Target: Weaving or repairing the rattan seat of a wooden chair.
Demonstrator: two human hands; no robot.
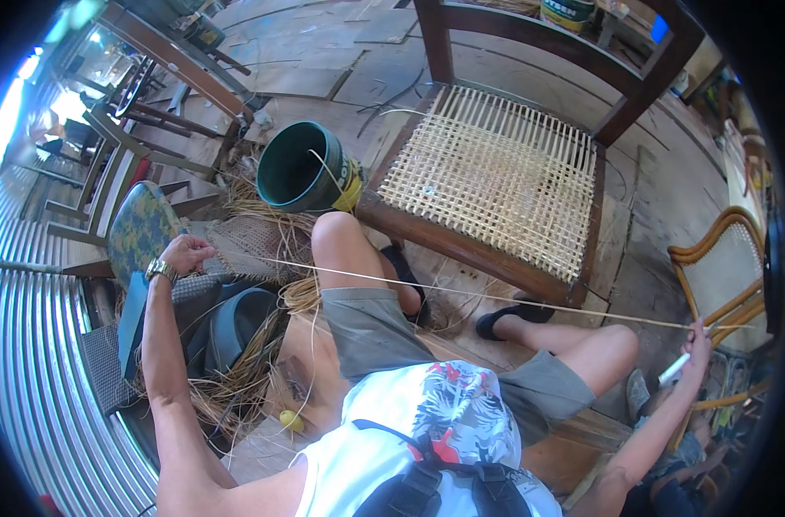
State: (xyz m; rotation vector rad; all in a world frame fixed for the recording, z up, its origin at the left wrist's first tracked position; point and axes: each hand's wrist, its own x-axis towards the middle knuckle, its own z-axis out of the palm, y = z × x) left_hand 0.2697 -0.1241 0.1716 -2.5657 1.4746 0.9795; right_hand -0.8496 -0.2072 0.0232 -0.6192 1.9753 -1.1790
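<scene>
One pale cane strand runs nearly taut between your two hands, crossing in front of you above your knees. Your left hand, with a watch on its wrist, reaches well out to the left; its thumb and fingers close in a narrow pinch on the strand near one end. Your right hand sits well out to the right, its fingers gripping the strand, and a short length pokes out beyond them. The same hand also holds a white rod-shaped handle along its lower side; you cannot tell what it belongs to.

Ahead of you stands a dark wooden chair with its woven cane seat facing up. The near part of the seat is a close grid, while strips run side by side toward the backrest. A green bucket stands just beside the chair's left front corner, with a pale strip bent over its rim. Loose cane strips lie in a heap on your left, near a small yellow-green round thing. On your far right is another chair with a curved frame.
</scene>
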